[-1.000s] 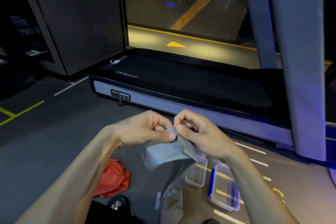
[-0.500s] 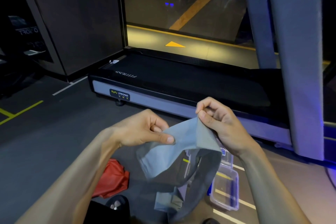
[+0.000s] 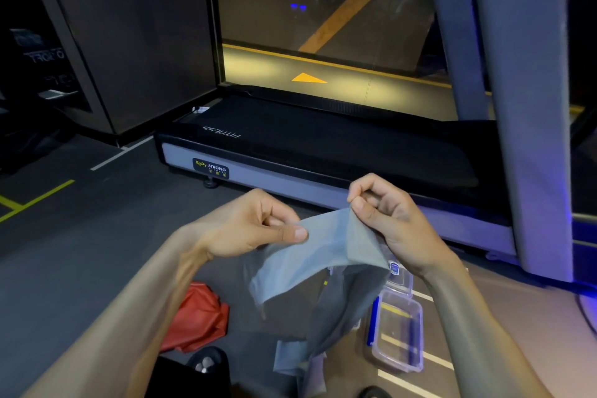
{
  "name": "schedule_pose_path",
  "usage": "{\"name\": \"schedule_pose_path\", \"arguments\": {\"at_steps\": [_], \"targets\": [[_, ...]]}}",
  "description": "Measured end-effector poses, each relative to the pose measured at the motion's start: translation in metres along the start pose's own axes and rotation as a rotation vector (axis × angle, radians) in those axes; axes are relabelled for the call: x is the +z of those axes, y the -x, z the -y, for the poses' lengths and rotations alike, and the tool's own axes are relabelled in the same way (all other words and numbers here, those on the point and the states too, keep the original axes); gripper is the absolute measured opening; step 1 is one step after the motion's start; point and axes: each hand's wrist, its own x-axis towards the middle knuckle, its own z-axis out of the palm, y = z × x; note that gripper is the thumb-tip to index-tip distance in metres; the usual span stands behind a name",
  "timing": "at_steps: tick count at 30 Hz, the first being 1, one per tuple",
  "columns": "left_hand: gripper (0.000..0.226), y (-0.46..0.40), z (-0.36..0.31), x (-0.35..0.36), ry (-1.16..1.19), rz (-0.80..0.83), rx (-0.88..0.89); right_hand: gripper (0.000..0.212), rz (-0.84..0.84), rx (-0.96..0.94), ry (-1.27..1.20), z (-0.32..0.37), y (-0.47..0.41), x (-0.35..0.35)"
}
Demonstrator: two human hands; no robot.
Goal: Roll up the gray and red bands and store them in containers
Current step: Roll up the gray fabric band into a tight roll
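On the dark gym floor nearest lie a crumpled red fabric band (image 3: 198, 317) and clear plastic containers (image 3: 399, 331). Above them, the left hand (image 3: 255, 224) and right hand (image 3: 387, 216) each pinch the top edge of a wide gray elastic band (image 3: 318, 252), its loose end hanging to the floor. Beyond stands a black treadmill (image 3: 323, 145).

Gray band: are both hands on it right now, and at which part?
Yes. The left hand and right hand each pinch the gray band along its top edge, spreading it between them; the rest hangs down.
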Motion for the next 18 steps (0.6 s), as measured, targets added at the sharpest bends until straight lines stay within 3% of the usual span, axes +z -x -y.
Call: {"name": "schedule_pose_path", "arguments": {"at_steps": [3,5,9,12,18], "targets": [[0.028,-0.001,-0.002,-0.002,0.151,-0.009,0.041,0.008,0.02,-0.023,-0.045,-0.005,-0.001,0.008],[0.018,-0.002,-0.002,-0.001,0.201,-0.003,0.07,0.013,0.058,-0.032,-0.157,-0.009,-0.003,0.017],[0.017,-0.005,-0.003,0.004,0.096,0.055,0.072,0.006,0.18,-0.023,-0.291,-0.01,-0.006,0.043],[0.031,-0.006,-0.003,0.005,-0.009,0.056,0.107,0.005,0.189,-0.036,-0.082,-0.008,-0.007,0.052],[0.039,-0.002,0.001,0.003,-0.041,0.03,-0.021,0.007,0.232,-0.052,0.314,-0.003,-0.008,0.043]]}}
